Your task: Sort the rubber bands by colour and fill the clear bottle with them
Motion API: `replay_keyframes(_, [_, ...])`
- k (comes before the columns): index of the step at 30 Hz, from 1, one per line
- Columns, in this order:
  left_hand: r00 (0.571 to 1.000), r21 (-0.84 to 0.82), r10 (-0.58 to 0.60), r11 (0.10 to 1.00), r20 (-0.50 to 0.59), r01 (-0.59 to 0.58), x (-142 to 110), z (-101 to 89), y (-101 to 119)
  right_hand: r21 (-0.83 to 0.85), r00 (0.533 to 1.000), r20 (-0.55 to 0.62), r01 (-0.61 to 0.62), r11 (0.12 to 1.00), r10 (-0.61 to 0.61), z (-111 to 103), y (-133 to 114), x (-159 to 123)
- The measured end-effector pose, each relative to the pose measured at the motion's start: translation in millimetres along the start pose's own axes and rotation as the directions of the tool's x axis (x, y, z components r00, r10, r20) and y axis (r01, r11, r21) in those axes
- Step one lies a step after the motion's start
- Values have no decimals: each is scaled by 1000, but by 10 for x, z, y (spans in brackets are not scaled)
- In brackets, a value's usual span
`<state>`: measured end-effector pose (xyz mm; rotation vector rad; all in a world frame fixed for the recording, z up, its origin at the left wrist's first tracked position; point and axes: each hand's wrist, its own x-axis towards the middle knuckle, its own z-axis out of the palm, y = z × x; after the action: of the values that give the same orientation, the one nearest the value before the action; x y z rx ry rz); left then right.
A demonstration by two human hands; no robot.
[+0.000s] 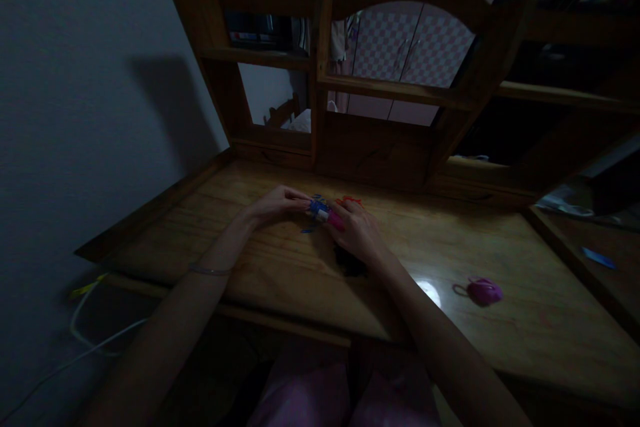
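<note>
On a wooden desk, both of my hands meet over a small cluster of blue pieces (319, 205) with a white part beside it. My left hand (279, 205) comes from the left, its thumb and fingers pinched at the left end of the blue cluster. My right hand (357, 230) is closed around a bright pink piece (335, 219) that adjoins the white part. Something red-orange (354, 201) shows behind the right fingers. A black item (350, 261) lies below that hand, partly covered. Dim light hides what kind of things these are.
A purple pouch-like item with a loop (485, 291) lies on the desk (540, 320) at right. A wooden shelf unit (375, 147) rises along the back edge. A white cable (75, 327) hangs at the left. A wall borders the left side.
</note>
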<state>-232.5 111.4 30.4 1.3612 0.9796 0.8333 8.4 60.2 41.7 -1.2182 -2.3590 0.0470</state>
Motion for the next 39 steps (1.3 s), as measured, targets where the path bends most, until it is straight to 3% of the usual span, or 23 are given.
replay_keyframes(5, [988,115,76,992,-132,-61,64,-59,-19,22,1000,-27,14,1000,-13,-6,-32,5])
replay_keyframes(12, [978,159,146,980,-152,-122,91,-36,16,50,999,-30,16,999,-15,-14,-41,6])
replay_keyframes(20, [992,123,123,985,-24,-119,30,-15,39,46,999,-46,0,999,2,-40,3,5])
replay_keyframes(23, [985,123,156,979,67,-163,24,-16,53,40,998,-57,2,999,1,-36,9,4])
replay_keyframes(26, [974,122,206,969,90,-216,25,-8,62,44,999,-51,-1,999,4,-33,-2,2])
replay_keyframes(30, [986,111,156,981,55,-162,6,14,72,51,999,-46,-5,999,8,-43,-14,0])
replay_keyframes(35, [997,78,25,997,-71,-19,-9,27,86,50,999,-42,-9,999,11,-55,-5,4])
replay_keyframes(39, [993,88,63,995,-98,-54,17,35,91,59,999,-48,-10,998,13,-49,5,3])
